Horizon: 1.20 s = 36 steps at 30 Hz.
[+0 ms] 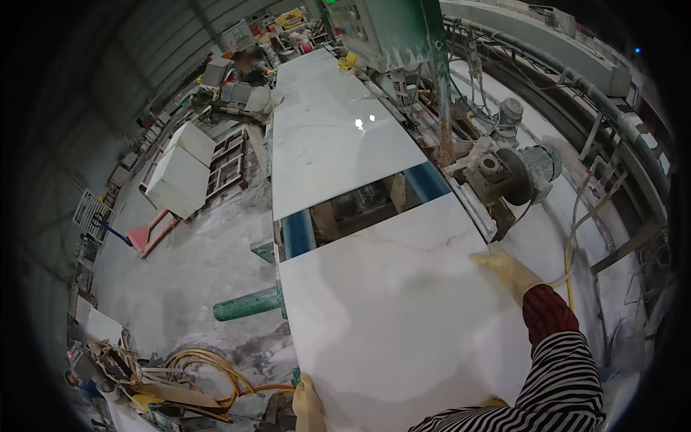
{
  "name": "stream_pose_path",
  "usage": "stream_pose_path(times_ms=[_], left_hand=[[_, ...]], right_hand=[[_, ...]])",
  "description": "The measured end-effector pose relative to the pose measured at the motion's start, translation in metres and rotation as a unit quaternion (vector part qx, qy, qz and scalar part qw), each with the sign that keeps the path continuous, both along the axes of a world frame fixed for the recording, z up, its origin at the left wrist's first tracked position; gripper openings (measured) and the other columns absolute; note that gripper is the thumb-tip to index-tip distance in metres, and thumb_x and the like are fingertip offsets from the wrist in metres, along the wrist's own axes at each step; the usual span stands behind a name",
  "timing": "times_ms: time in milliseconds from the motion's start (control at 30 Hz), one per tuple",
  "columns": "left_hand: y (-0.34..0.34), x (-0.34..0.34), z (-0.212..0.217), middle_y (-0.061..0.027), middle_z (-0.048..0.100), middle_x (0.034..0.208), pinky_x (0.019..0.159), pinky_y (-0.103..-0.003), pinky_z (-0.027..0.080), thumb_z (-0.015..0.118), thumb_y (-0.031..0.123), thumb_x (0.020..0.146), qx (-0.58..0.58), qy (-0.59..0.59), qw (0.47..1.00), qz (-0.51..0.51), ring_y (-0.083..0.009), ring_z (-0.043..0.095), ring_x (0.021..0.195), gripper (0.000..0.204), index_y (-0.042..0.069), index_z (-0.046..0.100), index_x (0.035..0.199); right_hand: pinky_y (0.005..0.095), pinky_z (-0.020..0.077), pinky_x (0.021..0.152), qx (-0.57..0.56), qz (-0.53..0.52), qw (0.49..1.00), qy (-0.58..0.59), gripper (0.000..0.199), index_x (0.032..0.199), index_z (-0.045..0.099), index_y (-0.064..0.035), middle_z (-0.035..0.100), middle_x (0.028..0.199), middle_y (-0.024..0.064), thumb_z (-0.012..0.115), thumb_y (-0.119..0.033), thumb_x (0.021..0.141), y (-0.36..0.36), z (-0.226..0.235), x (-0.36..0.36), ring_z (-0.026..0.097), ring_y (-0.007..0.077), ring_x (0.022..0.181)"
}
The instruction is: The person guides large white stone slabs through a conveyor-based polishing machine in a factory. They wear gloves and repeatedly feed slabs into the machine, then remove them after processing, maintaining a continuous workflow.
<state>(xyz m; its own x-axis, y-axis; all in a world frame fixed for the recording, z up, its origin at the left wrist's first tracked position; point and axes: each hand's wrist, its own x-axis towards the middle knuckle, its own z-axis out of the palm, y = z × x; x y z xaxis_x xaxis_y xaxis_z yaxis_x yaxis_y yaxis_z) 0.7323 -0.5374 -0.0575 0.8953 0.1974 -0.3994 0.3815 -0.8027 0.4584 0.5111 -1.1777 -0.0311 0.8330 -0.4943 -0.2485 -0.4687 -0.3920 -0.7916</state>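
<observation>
A large white marble slab point(389, 302) lies flat in front of me on a conveyor with blue rollers point(299, 232). My right hand point(506, 270), in a yellowish glove with a striped sleeve behind it, rests flat on the slab's right edge near a grey motor point(515, 171). My left hand point(308, 407), also gloved, grips the slab's near left edge at the bottom of the view. A second white slab point(335, 129) lies further along the line, beyond a gap.
A green machine housing point(381, 29) and pipes run along the right. On the left floor stand stacked white blocks point(180, 169), a red pallet jack point(147, 234), orange hoses point(209, 367) and a green roller bar point(245, 306). A person point(248, 65) works at the far end.
</observation>
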Motion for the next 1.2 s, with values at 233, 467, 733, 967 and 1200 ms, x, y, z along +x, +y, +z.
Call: stream_pose_path(times_ms=[233,467,733,967,1200], left_hand=[[-0.032,0.018,0.052,-0.0246,0.075,0.131,0.111,-0.054,0.052,0.030,0.063,0.118,0.005,0.011,0.995,-0.101,-0.0423,0.068,0.130,0.079,0.000,0.076,0.132],[-0.033,0.054,0.057,-0.0259,0.070,0.150,0.118,-0.054,0.048,0.022,0.065,0.117,0.012,0.057,0.988,-0.145,-0.0437,0.064,0.140,0.084,0.002,0.069,0.148],[-0.040,0.091,0.058,-0.0231,0.070,0.151,0.122,-0.052,0.046,0.022,0.066,0.116,0.014,0.028,0.988,-0.150,-0.0420,0.062,0.144,0.083,0.007,0.069,0.150],[-0.044,0.105,0.044,-0.0253,0.070,0.151,0.121,-0.054,0.046,0.021,0.063,0.117,-0.026,-0.049,0.983,-0.173,-0.0433,0.063,0.143,0.083,0.004,0.073,0.143],[-0.058,0.146,0.034,-0.0252,0.069,0.151,0.119,-0.054,0.047,0.033,0.060,0.118,0.010,-0.021,0.983,-0.184,-0.0457,0.064,0.139,0.072,0.006,0.071,0.146]], right_hand=[[0.0400,0.0621,0.063,0.400,-0.330,0.853,0.060,0.053,0.139,0.070,-0.0014,0.077,0.096,0.0052,0.083,-0.039,0.104,0.015,-0.089,-0.157,0.073,0.0184,0.075],[0.0415,0.0617,0.059,0.272,-0.301,0.907,0.109,0.060,0.140,0.068,-0.0009,0.077,0.099,0.0082,0.087,-0.039,0.099,0.147,0.012,-0.188,0.074,0.0224,0.075],[0.0408,0.0566,0.049,0.184,-0.346,0.909,0.144,0.061,0.132,0.069,0.0029,0.079,0.106,0.0164,0.090,-0.040,0.093,0.150,-0.009,-0.163,0.075,0.0280,0.072],[0.0400,0.0584,0.052,0.156,-0.341,0.920,0.118,0.065,0.134,0.072,0.0026,0.080,0.103,0.0162,0.091,-0.044,0.093,0.146,-0.008,-0.149,0.076,0.0281,0.072],[0.0407,0.0635,0.057,0.127,-0.314,0.932,0.127,0.072,0.143,0.069,0.0029,0.080,0.114,0.0199,0.090,-0.045,0.093,0.139,0.023,-0.104,0.079,0.0305,0.081]])
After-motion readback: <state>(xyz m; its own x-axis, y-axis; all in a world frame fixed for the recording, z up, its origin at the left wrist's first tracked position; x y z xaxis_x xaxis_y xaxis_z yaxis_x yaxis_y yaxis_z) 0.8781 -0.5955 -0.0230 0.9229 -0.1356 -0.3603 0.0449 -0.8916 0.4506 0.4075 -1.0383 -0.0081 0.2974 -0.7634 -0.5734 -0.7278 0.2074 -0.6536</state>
